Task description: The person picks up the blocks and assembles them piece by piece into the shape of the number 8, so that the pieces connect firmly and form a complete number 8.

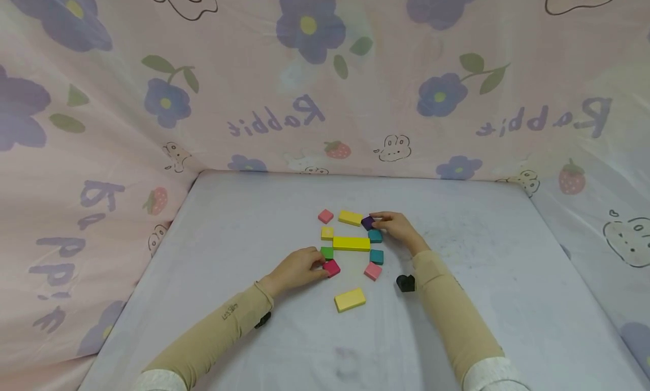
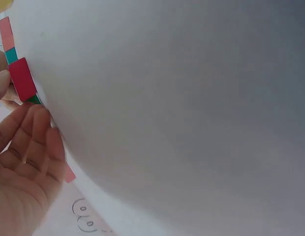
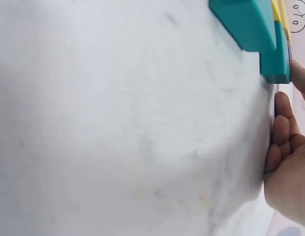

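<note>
In the head view my left hand (image 1: pixel 297 271) pinches a red block (image 1: pixel 332 268), thumb at its near side and fingers beside the green block (image 1: pixel 327 253). The left wrist view shows the red block (image 2: pixel 22 79) large, with the fingertips close to it. My right hand (image 1: pixel 398 228) has thumb and forefinger around a dark purple block (image 1: pixel 368 223). That block sits at the right end of a yellow block (image 1: pixel 350 217) and just behind a teal block (image 1: pixel 374 236). In the right wrist view the teal block (image 3: pixel 275 61) hides most of the purple one.
A long yellow block (image 1: pixel 351 244) lies mid-arrangement, between a small yellow block (image 1: pixel 327 233) and teal blocks. Pink blocks lie at back left (image 1: pixel 325 216) and front right (image 1: pixel 373 271). Another yellow block (image 1: pixel 350 299) lies nearer on the white table (image 1: pixel 304 351). Patterned cloth (image 1: pixel 355 97) surrounds it.
</note>
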`<state>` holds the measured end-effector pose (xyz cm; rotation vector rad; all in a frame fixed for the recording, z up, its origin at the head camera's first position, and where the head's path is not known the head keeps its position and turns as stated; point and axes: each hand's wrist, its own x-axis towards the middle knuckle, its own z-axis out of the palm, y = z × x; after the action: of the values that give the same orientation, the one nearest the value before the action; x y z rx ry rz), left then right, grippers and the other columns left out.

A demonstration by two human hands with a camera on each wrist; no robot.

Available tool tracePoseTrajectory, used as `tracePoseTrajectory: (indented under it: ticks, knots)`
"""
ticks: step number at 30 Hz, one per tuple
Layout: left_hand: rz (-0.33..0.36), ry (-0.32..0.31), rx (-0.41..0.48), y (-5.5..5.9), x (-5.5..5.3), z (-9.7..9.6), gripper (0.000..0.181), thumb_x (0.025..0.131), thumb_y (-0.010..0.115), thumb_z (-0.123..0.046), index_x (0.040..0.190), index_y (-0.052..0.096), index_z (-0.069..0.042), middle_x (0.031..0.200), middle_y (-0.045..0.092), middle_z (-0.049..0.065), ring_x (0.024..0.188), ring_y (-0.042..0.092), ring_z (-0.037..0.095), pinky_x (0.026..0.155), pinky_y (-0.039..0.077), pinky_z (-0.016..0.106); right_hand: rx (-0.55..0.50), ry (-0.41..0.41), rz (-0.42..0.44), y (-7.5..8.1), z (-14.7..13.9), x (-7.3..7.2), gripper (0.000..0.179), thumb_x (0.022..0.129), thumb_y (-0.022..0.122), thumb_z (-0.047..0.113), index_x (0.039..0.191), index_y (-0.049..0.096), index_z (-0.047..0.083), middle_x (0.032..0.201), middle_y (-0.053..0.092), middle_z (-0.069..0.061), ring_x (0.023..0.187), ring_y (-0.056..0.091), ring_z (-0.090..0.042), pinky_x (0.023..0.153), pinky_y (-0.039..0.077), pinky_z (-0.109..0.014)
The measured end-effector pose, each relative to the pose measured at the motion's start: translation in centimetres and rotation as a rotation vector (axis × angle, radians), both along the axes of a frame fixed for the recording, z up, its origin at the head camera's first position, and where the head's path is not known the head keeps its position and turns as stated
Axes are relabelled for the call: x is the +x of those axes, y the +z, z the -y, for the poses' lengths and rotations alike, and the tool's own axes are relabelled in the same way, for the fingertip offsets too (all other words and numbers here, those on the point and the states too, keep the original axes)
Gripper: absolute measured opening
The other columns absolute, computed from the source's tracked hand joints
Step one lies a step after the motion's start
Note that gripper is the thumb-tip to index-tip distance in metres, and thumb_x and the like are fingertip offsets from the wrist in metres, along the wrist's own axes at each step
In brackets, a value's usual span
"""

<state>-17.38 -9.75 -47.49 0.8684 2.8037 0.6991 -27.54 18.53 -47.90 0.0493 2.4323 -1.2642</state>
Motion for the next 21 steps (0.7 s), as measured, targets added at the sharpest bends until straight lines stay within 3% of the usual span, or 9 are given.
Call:
tracePoseTrajectory:
  ticks: [5,12,16,21]
  knots:
    - [-0.007,0.020,0.028,0.2,0.0,0.3,0.021,0.085,0.066,-0.026,0.096,0.065,-0.007,0.077,0.054,-0.004,0.069,0.047,0.008,0.063,0.042,0.020,-0.003,-0.001,0.011,0.0,0.0,0.0,0.042,0.094,0.053,0.027,0.134,0.051,0.016,0.142,0.044,-0.015,0.127,0.038,-0.032,0.110,0.026,-0.051]
    - [0.002,0.067,0.027,0.9,-0.6,0.4,0.016,0.086,0.066,-0.028,0.093,0.067,-0.013,0.078,0.056,-0.006,0.069,0.049,0.007,0.062,0.043,0.019,-0.005,-0.010,0.025,-0.2,0.0,0.0,0.042,0.094,0.053,0.028,0.134,0.051,0.017,0.144,0.042,-0.014,0.129,0.036,-0.032,0.111,0.025,-0.052]
    - [-0.008,0.111,0.061,1.6,-1.8,0.2,0.012,0.087,0.065,-0.027,0.089,0.066,-0.015,0.077,0.053,-0.006,0.068,0.047,0.008,0.062,0.042,0.019,-0.008,0.001,0.015,-0.4,-0.2,0.0,0.042,0.094,0.053,0.028,0.134,0.051,0.017,0.143,0.043,-0.014,0.129,0.036,-0.032,0.111,0.024,-0.052]
    - [0.045,0.215,0.180,2.0,-4.7,-0.3,0.018,0.089,0.063,-0.027,0.096,0.065,-0.010,0.084,0.056,0.000,0.073,0.049,0.012,0.065,0.042,0.021,-0.028,-0.002,0.019,-0.4,-0.1,0.2,0.041,0.094,0.052,0.026,0.134,0.050,0.017,0.145,0.041,-0.014,0.132,0.035,-0.032,0.112,0.023,-0.052]
